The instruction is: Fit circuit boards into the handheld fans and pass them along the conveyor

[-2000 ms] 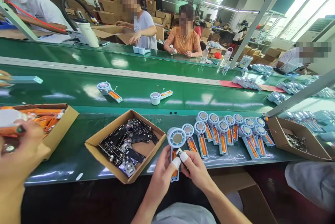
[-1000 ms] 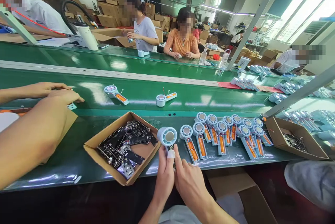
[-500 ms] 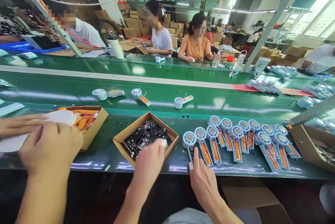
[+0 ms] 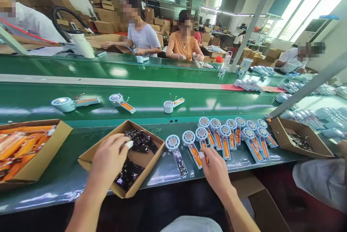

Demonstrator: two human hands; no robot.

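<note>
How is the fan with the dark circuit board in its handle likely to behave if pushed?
The fan would probably slide rather than roll, lying face-up on a glossy bench. It looks stiff, apparently moulded plastic. The circuit board may be fragile, its small parts exposed.

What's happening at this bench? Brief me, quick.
A person's left hand reaches into a cardboard box of black circuit boards. The right hand is at the handle of a light-blue fan-like unit; whether it grips is unclear. On the green workbench between the hands lies another unit, a dark circuit board along its handle. The next one rightward shows orange inside its handle.
</note>
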